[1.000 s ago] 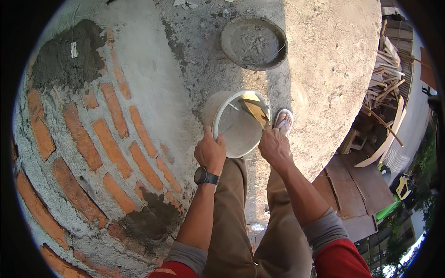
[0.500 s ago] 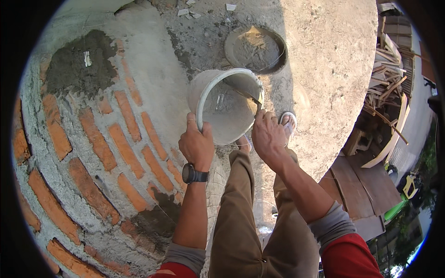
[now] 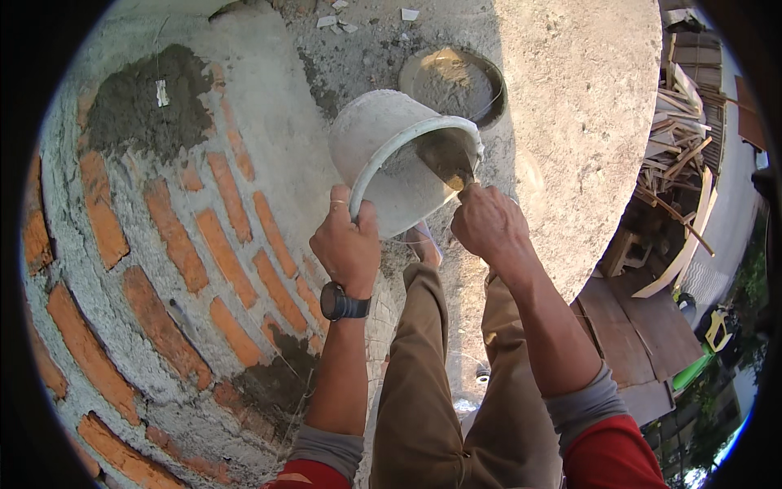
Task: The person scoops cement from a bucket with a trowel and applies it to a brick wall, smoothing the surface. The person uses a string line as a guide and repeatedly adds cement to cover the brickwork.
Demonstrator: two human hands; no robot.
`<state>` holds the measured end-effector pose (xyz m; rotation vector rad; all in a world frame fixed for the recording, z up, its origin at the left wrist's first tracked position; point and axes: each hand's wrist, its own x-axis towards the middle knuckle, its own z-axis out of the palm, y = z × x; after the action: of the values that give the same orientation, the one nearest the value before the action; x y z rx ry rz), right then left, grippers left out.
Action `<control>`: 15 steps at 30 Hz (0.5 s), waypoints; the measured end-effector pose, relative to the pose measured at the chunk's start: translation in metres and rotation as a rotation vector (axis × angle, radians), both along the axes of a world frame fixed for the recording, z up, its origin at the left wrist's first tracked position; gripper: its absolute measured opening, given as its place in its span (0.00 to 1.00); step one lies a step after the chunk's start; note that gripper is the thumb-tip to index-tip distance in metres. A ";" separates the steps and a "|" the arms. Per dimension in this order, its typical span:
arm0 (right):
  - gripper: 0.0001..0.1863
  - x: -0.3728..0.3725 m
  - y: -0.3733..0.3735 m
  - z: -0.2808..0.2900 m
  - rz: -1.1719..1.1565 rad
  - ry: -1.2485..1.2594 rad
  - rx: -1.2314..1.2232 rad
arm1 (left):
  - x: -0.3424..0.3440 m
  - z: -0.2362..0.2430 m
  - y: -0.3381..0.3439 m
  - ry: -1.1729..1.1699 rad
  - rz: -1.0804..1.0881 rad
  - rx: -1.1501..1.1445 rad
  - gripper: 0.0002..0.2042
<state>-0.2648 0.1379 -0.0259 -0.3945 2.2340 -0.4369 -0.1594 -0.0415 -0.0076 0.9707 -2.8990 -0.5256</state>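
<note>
A whitish bucket [image 3: 380, 114] is tilted so its mouth faces me, its outside dusted with dried mortar. My left hand [image 3: 346, 248] grips the rim on its left side, fingers outside and thumb over the edge. Closed around the handle of a trowel [image 3: 444, 163], my right hand [image 3: 491, 226] is beside the right part of the rim. The trowel's blade reaches inside the bucket along its wall. Much of the handle is hidden by my fingers. How much mortar lies in the bucket I cannot make out.
Brickwork [image 3: 175, 236] with rough mortar joints rises on the left, with a dark wet mortar patch [image 3: 151, 102]. Beyond the bucket a round basin [image 3: 452, 85] of mortar sits on the ground. Scrap wood [image 3: 680, 147] and brown boards [image 3: 635, 326] lie at right.
The bucket has tipped further toward me, showing more of its outer side. My right hand and the trowel have shifted slightly right, the blade now turned against the inner wall.
</note>
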 end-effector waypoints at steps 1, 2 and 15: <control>0.12 -0.007 0.003 0.002 0.028 -0.002 0.026 | 0.000 0.004 -0.003 -0.027 -0.001 -0.004 0.09; 0.12 -0.010 0.005 0.006 -0.001 0.034 0.012 | 0.001 0.009 -0.006 -0.069 -0.003 0.013 0.10; 0.13 0.009 0.010 0.028 0.081 -0.025 0.090 | -0.010 -0.001 0.004 -0.085 0.052 0.051 0.17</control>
<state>-0.2554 0.1482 0.0024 -0.4285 2.1957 -0.2962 -0.1693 -0.0377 -0.0084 1.0978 -2.9386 -0.5718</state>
